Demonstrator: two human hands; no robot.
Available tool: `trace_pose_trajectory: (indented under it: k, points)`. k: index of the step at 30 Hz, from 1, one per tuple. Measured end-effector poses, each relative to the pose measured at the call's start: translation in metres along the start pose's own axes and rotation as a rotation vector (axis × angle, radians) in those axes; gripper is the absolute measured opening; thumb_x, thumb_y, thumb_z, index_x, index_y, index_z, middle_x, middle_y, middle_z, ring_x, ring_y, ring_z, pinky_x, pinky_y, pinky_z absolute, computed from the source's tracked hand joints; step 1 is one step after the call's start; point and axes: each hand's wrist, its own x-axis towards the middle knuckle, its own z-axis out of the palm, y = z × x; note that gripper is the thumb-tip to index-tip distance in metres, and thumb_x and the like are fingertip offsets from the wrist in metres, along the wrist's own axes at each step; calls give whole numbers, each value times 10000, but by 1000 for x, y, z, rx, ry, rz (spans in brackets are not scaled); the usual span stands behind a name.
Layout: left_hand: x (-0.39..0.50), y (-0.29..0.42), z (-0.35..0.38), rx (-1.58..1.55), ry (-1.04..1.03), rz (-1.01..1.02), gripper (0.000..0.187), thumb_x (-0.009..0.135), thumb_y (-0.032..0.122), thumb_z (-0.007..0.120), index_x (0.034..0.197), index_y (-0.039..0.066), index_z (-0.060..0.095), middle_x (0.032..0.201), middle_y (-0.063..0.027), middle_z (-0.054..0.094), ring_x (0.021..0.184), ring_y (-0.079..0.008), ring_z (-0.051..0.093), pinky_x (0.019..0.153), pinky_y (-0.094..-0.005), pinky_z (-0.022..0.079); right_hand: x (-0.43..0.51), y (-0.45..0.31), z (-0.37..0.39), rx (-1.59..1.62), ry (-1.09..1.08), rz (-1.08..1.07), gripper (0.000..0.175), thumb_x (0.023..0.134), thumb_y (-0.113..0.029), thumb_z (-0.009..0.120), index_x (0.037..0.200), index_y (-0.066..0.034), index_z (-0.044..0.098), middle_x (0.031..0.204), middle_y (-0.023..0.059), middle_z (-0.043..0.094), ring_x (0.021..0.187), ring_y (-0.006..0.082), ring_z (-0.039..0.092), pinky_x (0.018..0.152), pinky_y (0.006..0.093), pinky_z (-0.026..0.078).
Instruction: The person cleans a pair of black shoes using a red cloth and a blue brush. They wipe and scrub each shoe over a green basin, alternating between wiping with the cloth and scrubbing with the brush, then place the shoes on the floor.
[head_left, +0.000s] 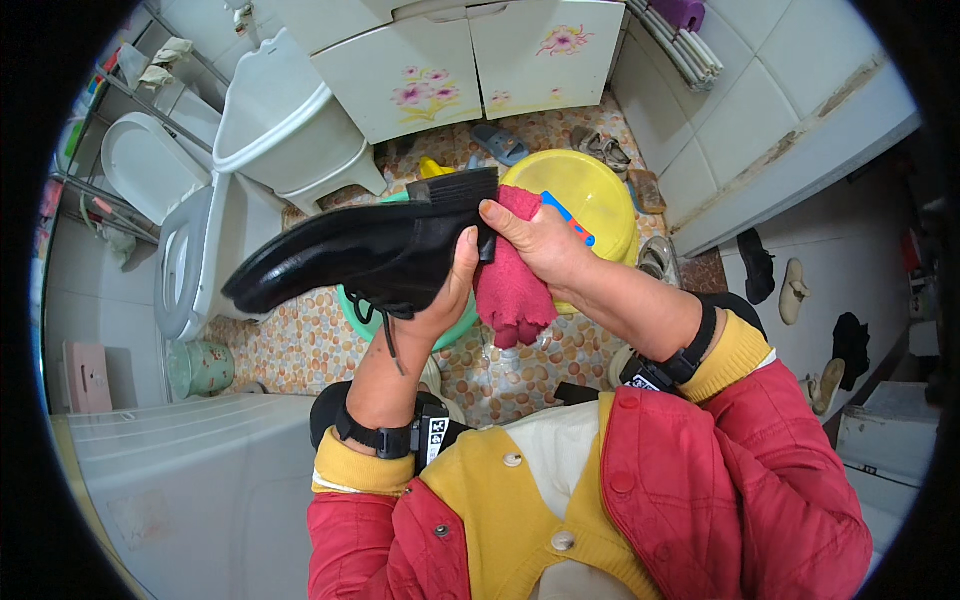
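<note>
A black lace-up leather shoe (352, 240) is held on its side in front of me, toe to the left and heel to the right. My left hand (442, 300) grips it from below around the ankle opening, with one lace hanging down by the wrist. At the heel, my right hand (544, 236) holds a pink-red cloth (517, 289), its thumb resting at the heel's edge. Below the shoe is a green basin (457, 330), mostly hidden. A yellow basin (577, 176) stands beyond my right hand, and a blue-and-red handle (568, 217) shows beside that hand.
A white floor-standing sink (292, 127) and a toilet (195, 255) stand at the left, a flowered cabinet (435, 82) ahead. A blue-grey slipper (501, 144) and other shoes lie on the pebble-patterned floor (300, 352). A green bucket (201, 369) stands lower left; more shoes lie past the doorway.
</note>
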Motion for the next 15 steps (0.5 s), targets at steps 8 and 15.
trace_pose_trajectory:
  k: [8, 15]
  points:
    - [27, -14, -37, -1162, 260, -691, 473, 1033, 294, 419, 1273, -96, 543, 1242, -206, 649, 1144, -325, 645, 1043, -451, 485, -13, -59, -8, -134, -131, -419, 242, 965, -186, 668, 1121, -6, 623, 1026, 43, 687, 922, 119, 638, 837, 303, 527]
    - [17, 0, -11, -1714, 19, -788, 591, 1082, 459, 332, 1380, -24, 494, 1392, -167, 573, 1272, -297, 566, 1097, -434, 439, -15, -38, 10, -1075, -76, -974, 322, 791, -158, 741, 1110, -130, 710, 1393, 178, 530, 1291, 444, 454, 1105, 505, 372]
